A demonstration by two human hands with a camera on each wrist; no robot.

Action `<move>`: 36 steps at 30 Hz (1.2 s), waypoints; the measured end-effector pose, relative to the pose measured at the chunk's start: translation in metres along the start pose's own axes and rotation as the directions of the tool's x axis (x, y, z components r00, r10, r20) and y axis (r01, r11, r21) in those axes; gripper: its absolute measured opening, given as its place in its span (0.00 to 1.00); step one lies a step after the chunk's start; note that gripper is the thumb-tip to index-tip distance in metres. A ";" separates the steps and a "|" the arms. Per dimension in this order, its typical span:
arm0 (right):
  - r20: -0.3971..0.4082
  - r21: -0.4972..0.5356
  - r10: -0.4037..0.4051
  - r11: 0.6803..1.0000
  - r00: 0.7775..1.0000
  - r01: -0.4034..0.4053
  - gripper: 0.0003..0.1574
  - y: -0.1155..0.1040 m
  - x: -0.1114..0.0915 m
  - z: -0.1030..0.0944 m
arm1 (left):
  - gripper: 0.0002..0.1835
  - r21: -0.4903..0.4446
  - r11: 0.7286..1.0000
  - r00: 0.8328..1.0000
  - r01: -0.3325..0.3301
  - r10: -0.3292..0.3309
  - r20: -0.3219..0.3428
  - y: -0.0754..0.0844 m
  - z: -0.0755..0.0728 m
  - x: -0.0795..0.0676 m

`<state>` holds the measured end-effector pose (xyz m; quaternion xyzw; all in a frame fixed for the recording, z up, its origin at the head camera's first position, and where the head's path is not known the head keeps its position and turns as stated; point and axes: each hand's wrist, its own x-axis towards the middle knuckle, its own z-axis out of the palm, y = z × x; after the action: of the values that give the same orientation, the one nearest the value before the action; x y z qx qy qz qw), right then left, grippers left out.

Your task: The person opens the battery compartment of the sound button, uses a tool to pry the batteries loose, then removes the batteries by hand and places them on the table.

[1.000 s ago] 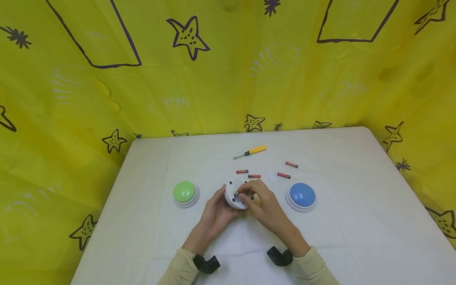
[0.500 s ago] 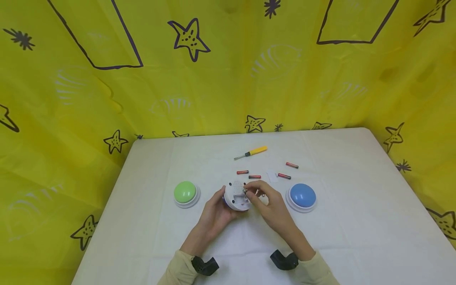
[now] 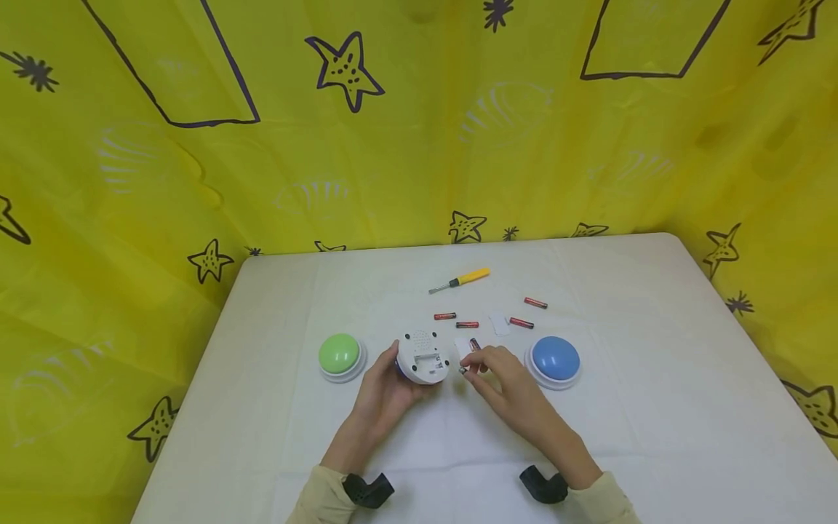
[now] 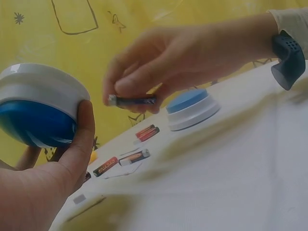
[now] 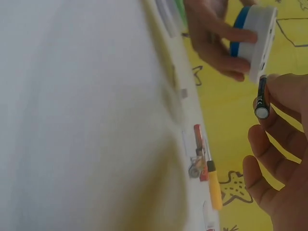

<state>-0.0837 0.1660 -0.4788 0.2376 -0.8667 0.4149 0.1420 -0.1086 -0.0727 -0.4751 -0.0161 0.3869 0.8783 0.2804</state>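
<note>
My left hand (image 3: 386, 397) grips a round buzzer button turned upside down, its white base (image 3: 419, 349) facing up with an exposed battery compartment. In the left wrist view its blue dome (image 4: 38, 122) points downward, and the thumb lies along the side. To the right of the button, my right hand (image 3: 513, 382) pinches a small dark AAA battery (image 5: 261, 101) between thumb and fingertips. That battery is held apart from the button, above the table, with one silvery end showing in the left wrist view.
Several red batteries (image 3: 467, 324) lie beyond the hands, near a small white piece (image 3: 500, 324). A yellow-handled screwdriver (image 3: 473, 276) is farther back. One green buzzer button (image 3: 338, 354) stands at left, a blue one (image 3: 556, 358) at right. A yellow patterned curtain (image 3: 419, 145) backs the white table (image 3: 655, 407).
The right hand has come away from the compartment and moved right, carrying the dark battery out. The left hand has shifted slightly left with the button.
</note>
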 end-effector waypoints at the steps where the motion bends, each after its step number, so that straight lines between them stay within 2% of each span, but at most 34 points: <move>1: 0.010 -0.011 -0.028 1.000 1.000 0.028 0.14 0.002 -0.001 0.000 | 0.34 -0.003 1.000 1.000 0.001 -0.001 -0.004 0.000 0.000 0.000; 3: 0.040 -0.053 -0.062 0.997 0.997 0.064 0.13 0.006 -0.002 0.000 | 0.34 -0.004 1.000 1.000 -0.001 0.001 -0.007 0.001 -0.001 -0.001; 6: 0.104 -0.170 -0.088 0.980 0.991 0.105 0.12 0.009 -0.003 0.000 | 0.34 0.001 1.000 1.000 -0.007 0.007 -0.006 0.002 -0.002 -0.001; 11: 0.240 -0.372 -0.073 0.914 0.968 0.162 0.10 0.009 -0.006 0.000 | 0.34 0.004 1.000 1.000 -0.012 0.012 0.005 0.003 -0.003 -0.001; 17: 0.341 -0.493 -0.053 0.840 0.939 0.226 0.11 0.010 -0.009 -0.001 | 0.34 -0.009 1.000 1.000 -0.011 0.011 0.004 0.005 -0.004 -0.001; 21: 0.371 -0.530 -0.041 0.811 0.928 0.248 0.10 0.010 -0.009 -0.001 | 0.34 -0.007 1.000 1.000 -0.013 0.013 0.014 0.007 -0.004 -0.001; 30: 0.395 -0.547 -0.005 0.802 0.919 0.240 0.11 0.010 -0.010 -0.001 | 0.34 0.028 1.000 1.000 -0.010 0.011 -0.019 0.010 -0.005 -0.002; 33: 0.382 -0.534 -0.002 0.816 0.924 0.222 0.12 0.010 -0.009 -0.001 | 0.31 0.097 0.995 0.998 -0.023 0.027 -0.048 0.011 -0.004 -0.002; 36: 0.340 -0.498 -0.028 0.842 0.940 0.205 0.14 0.009 -0.008 -0.001 | 0.24 0.199 0.979 0.996 -0.039 0.054 -0.074 0.011 -0.004 -0.002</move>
<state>-0.0815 0.1744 -0.4875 0.3064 -0.9420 0.1079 0.0846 -0.1134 -0.0821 -0.4702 -0.0139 0.4833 0.8405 0.2444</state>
